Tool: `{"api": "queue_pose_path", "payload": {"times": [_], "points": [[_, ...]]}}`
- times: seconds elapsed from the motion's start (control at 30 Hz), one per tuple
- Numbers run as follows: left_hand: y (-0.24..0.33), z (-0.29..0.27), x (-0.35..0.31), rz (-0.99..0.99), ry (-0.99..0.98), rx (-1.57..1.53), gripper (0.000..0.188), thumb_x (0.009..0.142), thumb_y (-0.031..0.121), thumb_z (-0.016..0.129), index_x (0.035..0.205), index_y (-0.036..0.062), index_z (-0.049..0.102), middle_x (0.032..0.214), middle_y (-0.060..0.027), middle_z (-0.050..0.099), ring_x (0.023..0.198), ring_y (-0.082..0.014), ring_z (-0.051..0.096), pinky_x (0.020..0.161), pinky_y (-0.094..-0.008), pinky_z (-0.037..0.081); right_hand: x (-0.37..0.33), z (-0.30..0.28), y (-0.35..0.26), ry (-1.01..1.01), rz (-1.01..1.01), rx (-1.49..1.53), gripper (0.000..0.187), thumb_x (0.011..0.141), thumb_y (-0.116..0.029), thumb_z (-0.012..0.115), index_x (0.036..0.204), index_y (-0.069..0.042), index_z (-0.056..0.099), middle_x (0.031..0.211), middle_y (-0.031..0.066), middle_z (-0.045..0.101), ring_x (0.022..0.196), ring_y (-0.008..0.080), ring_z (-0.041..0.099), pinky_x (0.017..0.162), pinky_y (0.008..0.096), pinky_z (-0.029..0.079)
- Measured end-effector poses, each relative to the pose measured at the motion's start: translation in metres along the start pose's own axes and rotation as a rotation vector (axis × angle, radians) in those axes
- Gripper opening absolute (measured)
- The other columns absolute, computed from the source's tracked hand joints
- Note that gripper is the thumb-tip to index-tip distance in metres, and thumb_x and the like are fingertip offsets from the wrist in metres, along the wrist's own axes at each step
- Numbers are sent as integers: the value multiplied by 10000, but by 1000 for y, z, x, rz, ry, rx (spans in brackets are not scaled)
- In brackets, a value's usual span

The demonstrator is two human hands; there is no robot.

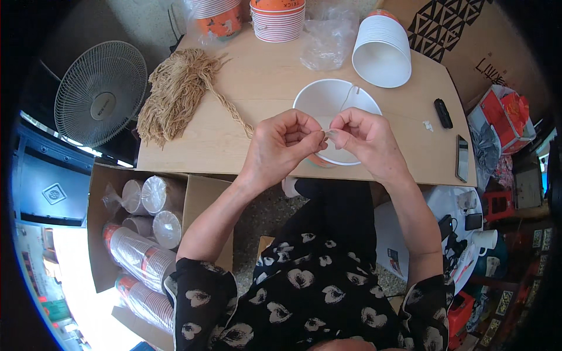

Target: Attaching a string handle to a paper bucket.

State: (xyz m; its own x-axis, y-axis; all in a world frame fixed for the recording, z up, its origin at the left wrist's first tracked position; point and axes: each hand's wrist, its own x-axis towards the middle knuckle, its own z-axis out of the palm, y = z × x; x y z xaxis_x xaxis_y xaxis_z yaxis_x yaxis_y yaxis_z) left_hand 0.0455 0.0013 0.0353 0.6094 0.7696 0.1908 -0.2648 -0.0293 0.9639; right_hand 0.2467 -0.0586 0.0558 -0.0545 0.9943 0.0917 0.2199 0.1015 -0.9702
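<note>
A white paper bucket (313, 93) with some orange on its outside stands near the front edge of the table. A thin tan cord (349, 96) curves from its far rim toward my fingers. Over the bucket's mouth my left hand (281, 143) and my right hand (369, 140) meet, thumbs and forefingers pinched together. Both pinches appear to be on the cord's end, mostly hidden by the fingertips. Left of my hands lies a big bundle of tan cords (178, 96), a twisted strand of it reaching toward my left wrist.
Stacked orange and white buckets (278, 23), a crumpled clear bag (331, 44) and a tipped stack of white buckets (382, 55) line the table's back. At right lie a black object (443, 113) and a phone (462, 158). A carton (196, 202) of wrapped buckets and a fan (102, 96) are left.
</note>
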Motion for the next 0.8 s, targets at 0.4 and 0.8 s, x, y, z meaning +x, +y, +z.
{"api": "queue_pose_path", "payload": {"times": [0.4, 0.8], "points": [[2, 0, 1, 2, -13, -8, 97, 978, -9, 640, 1017, -89, 601, 944, -116, 688, 905, -167, 713, 751, -312, 656, 3, 2, -10, -13, 18, 65, 152, 967, -84, 678, 1057, 38, 670, 942, 18, 666, 812, 77, 581, 760, 234, 490], [1, 0, 0, -6, -24, -12, 89, 980, -13, 634, 1023, -80, 595, 956, -120, 687, 925, -166, 711, 763, -314, 654, 3, -3, -1, 6, 28, 137, 126, 943, -100, 703, 967, 21, 677, 879, 3, 654, 794, 65, 578, 745, 224, 476]]}}
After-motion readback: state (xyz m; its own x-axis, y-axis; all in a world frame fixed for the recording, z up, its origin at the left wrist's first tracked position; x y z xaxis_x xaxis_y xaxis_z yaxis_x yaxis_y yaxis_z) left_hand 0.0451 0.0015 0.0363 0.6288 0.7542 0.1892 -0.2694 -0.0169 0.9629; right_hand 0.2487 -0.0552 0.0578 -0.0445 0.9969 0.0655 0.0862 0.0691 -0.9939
